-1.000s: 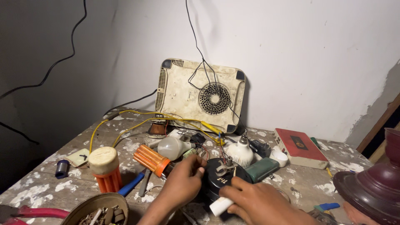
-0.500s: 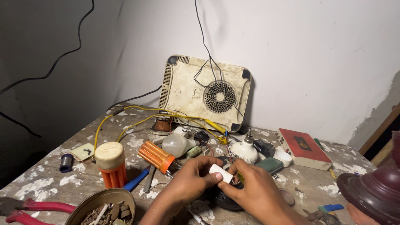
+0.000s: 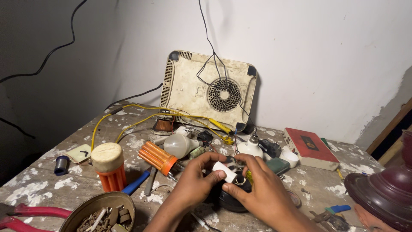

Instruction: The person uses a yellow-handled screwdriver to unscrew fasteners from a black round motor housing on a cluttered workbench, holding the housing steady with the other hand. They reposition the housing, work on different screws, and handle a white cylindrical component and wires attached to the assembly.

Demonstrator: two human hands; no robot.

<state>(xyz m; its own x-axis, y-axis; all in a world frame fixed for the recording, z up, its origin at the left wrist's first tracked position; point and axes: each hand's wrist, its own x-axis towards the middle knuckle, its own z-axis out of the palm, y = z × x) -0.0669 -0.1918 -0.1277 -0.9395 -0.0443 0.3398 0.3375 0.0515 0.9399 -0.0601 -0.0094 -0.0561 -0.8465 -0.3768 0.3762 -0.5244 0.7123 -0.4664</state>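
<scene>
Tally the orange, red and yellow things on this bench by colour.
Orange: 2, the ribbed orange handle and the orange-based container.
Red: 2, the red box and the red-handled pliers.
Yellow: 1, the yellow cable.
Total: 5.

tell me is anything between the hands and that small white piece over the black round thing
Nothing visible does. The left hand already pinches the small white piece at its fingertips, and the right hand touches it from the other side, just above the black round part.
</scene>
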